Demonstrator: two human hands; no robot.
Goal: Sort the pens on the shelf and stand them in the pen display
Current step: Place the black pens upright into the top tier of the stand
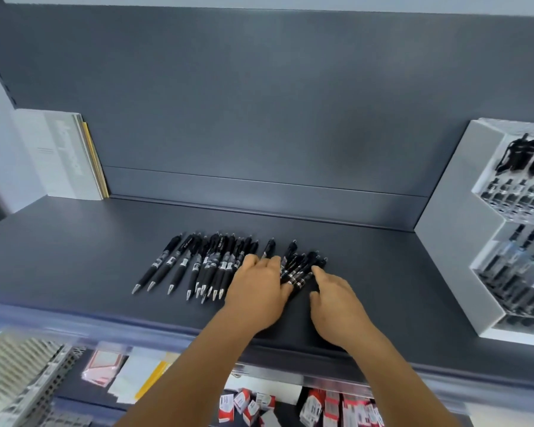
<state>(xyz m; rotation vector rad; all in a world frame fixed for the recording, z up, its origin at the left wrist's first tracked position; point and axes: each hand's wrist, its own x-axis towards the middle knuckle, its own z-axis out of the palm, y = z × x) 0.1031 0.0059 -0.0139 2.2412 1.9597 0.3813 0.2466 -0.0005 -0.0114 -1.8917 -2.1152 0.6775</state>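
Lower tier, nearest: lying loose there, red-and-white small cartons point(247, 405), a clear packet with a pink card point(101, 366), a white-and-yellow paper packet point(142, 380); all blurred, none in the way.

Reaching over the dark grey metal shelf point(74, 260) from the front lip. Left hand point(259, 291) lying palm-down, fingers fairly straight and spread, fingertips pressing on the small right-hand cluster of black click pens with silver bands point(299, 268). Right hand point(336, 300) flanking that cluster from the right, index finger extended and touching the outermost pen, other fingers loosely bent; gripping nothing as far as visible. Thumbs partly hidden.

Step in hand, judged: herding the cluster between both hands before lifting. Advisable: squeezing inward evenly, keeping barrels parallel and tips pointing one way, then curling fingers under the whole bundle rather than pinching singly; round barrels likely rolling toward the shelf lip if released early.

Just left, still lying flat: larger row of black click pens with white labels and silver tips point(198, 266), tips toward the front, some overlapping. One single pen between row and cluster, touching the left fingertips.

Farther right, well apart: white stepped pen display with clear compartments point(450, 229), already holding upright dark pens; free slots cannot be told through blur. Path there looking unobstructed.

Far left, against the back panel: standing white and yellow booklets point(68, 155).
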